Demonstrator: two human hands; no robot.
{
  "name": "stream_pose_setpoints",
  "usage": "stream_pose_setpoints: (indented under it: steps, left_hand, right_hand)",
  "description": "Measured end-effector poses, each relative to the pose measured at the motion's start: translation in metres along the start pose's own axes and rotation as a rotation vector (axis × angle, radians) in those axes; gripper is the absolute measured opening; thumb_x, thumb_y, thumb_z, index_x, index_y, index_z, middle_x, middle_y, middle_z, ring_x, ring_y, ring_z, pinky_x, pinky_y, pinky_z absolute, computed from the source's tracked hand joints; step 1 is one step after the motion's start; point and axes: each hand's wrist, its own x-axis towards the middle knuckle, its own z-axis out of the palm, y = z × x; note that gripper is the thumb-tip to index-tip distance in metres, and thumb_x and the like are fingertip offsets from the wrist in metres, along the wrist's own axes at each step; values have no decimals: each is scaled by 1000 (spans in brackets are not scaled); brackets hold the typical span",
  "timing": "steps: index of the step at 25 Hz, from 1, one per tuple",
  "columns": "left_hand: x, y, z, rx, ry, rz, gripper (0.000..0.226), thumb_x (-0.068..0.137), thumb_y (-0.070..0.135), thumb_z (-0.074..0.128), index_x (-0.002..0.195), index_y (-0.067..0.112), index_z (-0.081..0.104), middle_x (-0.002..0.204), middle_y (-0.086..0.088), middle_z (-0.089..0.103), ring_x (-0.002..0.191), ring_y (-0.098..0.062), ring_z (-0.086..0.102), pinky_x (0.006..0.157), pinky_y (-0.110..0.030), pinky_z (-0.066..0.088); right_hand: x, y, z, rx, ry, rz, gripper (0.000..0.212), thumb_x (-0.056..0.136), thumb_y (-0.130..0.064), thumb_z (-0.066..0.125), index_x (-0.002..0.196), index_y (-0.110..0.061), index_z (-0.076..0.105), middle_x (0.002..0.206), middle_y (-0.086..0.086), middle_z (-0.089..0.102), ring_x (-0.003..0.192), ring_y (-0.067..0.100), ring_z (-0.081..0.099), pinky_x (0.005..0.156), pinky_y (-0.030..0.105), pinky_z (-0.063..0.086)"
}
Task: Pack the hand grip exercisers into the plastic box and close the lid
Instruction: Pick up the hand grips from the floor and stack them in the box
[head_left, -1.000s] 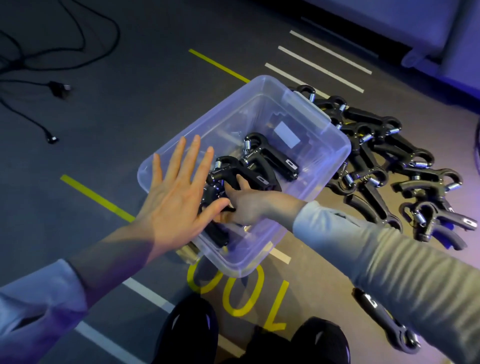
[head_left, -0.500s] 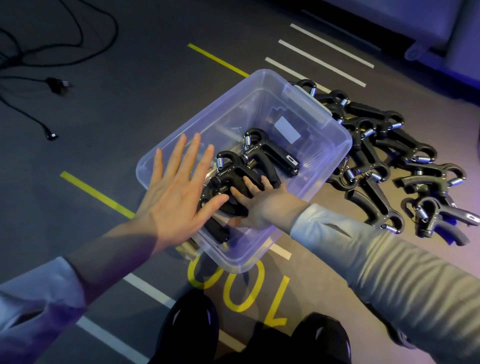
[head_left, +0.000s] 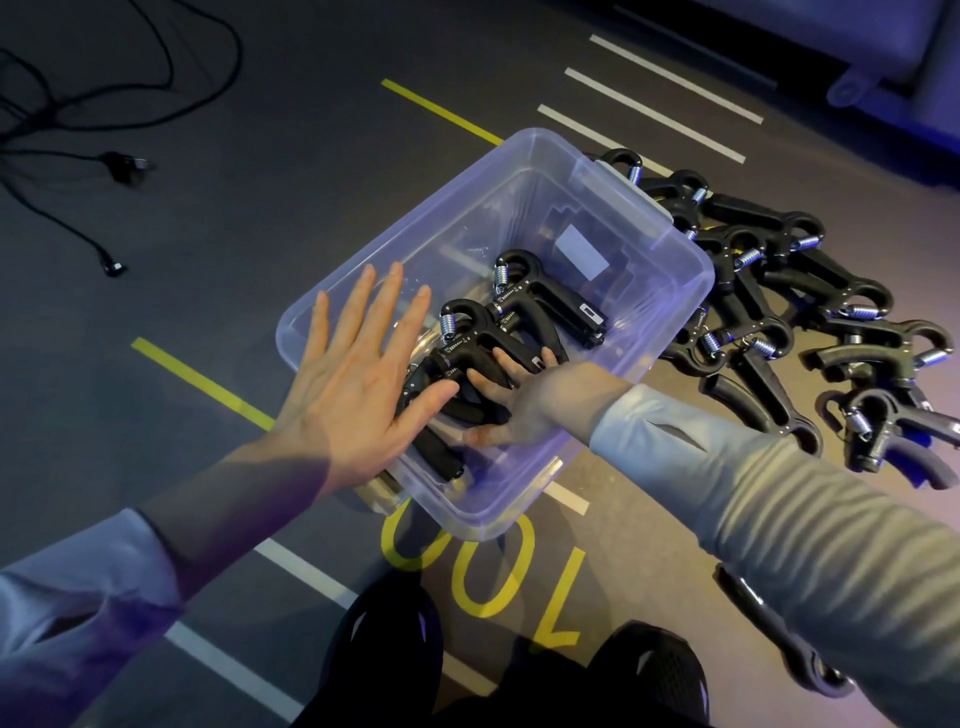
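The hand grip exercisers in the box (head_left: 524, 322) are black, hooked at one end round a bright coiled steel spring, with two matte handles tapering away; two lie side by side with their long axes running from the hooked heads at upper left down toward lower right, and more lie darker beneath them at the near end; all sit in the plastic box (head_left: 670, 291), a clear, smooth, round-cornered rectangular tub with no lid on it, its long axis slanting from lower left to upper right across the floor (head_left: 260, 218); a pale rectangular label (head_left: 582, 250) shows on its far wall. The right hand (head_left: 511, 400) reaches inside the tub, fingers spread flat and resting on the handles of the nearer exerciser, gripping nothing; the left hand (head_left: 353, 384) lies flat with straight, fanned fingers over the tub's left rim, thumb touching the exercisers below. Just beside the tub to the right, a loose pile of exercisers (head_left: 810, 312) sprawls on the floor, heads pointing many ways; a single exerciser (head_left: 779, 634) lies apart under the right sleeve (head_left: 779, 519), which is ribbed grey cloth. The floor is dark, matte, marked with yellow and white lines and yellow numerals (head_left: 483, 566); black cables (head_left: 78, 119) trail at upper left; two dark shoes (head_left: 389, 644) show at the bottom edge.
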Motion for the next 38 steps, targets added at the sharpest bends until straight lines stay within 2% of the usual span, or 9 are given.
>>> stream_pose_setpoints:
  steps: [6,12,15,18,24,27,30,34,38]
  left_hand:
    - [0,0,0,10,-5,0,78,83,67,7,146,21,-3,155,-6,-9,141,-23,-16,113,-51,-6]
    - [0,0,-2,34,6,10,80,83,66,8,146,18,0,155,-8,-9,140,-23,-17,112,-52,-8]
    - [2,6,-6,68,46,46,81,84,66,8,145,14,1,154,-11,-9,140,-25,-14,108,-55,-7]
    - [12,19,-14,59,88,85,83,85,67,9,146,12,5,155,-13,-8,141,-26,-12,107,-57,-6]
    - [28,79,-24,47,83,315,92,82,72,13,145,6,20,155,-18,3,142,-35,3,109,-58,2]
    - [33,114,-15,32,-13,454,93,80,72,15,144,4,23,154,-20,5,140,-38,11,108,-57,15]
    - [38,139,3,-7,-119,549,92,79,71,19,146,8,18,155,-15,-4,142,-33,2,112,-53,19]
    - [47,158,21,2,-139,552,89,81,68,25,145,6,22,156,-13,-2,142,-36,-3,112,-54,16]
    - [55,168,33,90,-97,578,89,84,70,25,142,3,28,155,-15,4,141,-39,-2,108,-60,18]
  right_hand:
    - [-9,4,-9,55,9,-101,94,69,-88,20,141,-43,-20,150,-2,-36,143,41,-6,114,56,2]
    - [-25,17,-15,99,65,-17,87,79,-80,20,145,-37,-16,153,-9,-29,144,38,-8,114,54,2]
    - [-45,18,-17,268,473,-184,82,80,-79,21,144,-42,-14,155,-12,-22,145,32,-11,114,59,4]
    - [-72,16,-6,264,965,-252,80,85,-72,24,148,-35,-7,158,-8,-12,147,23,-5,116,47,8]
    - [-109,49,51,426,1210,-26,86,85,-69,29,150,-22,-2,160,0,-3,147,18,4,116,43,18]
    - [-118,85,106,615,1205,168,88,84,-69,24,150,-17,-4,160,4,0,146,19,12,113,41,27]
    - [-120,116,173,794,1155,377,86,86,-67,20,150,-16,-3,159,6,3,142,25,23,110,41,32]
    - [-110,132,265,1010,918,636,82,83,-70,14,150,-26,-1,159,2,-1,146,26,6,114,56,18]
    - [-108,122,327,898,645,491,69,86,-66,15,147,-39,-5,159,1,-12,146,31,-7,111,60,1]
